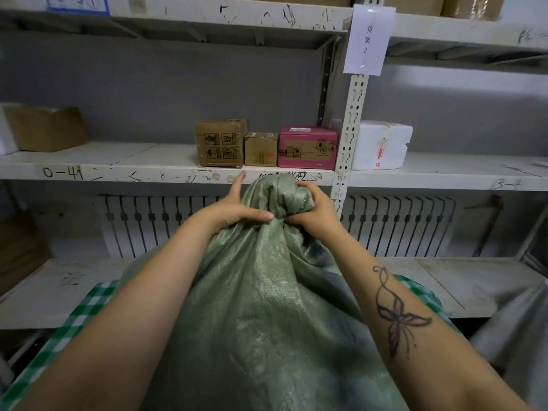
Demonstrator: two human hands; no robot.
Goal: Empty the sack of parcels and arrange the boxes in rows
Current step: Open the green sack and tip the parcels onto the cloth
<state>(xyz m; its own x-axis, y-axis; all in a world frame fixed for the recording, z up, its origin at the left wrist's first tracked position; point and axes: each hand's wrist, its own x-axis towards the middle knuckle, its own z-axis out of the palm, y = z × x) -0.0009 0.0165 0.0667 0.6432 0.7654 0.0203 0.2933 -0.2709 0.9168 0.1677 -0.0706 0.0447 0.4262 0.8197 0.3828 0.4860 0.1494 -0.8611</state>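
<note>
Grip of left hand (237, 210) and right hand (315, 213) tight around bunched neck of green sack (267, 307), bulk below

Both bare forearms reach forward, converging; the left hand (237, 207) clasps the sack (267, 307) at its neck, thumb across, forefinger raised; the right hand (315, 210) curls tight round it; a butterfly tattoo (397, 317) marks the right forearm.

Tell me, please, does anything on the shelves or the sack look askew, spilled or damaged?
Nothing stands out. The large brown box, small brown box and pink box stand upright in a row on the shelf. The left hand and right hand grip the bunched neck of the green sack; nothing spilled.
</note>
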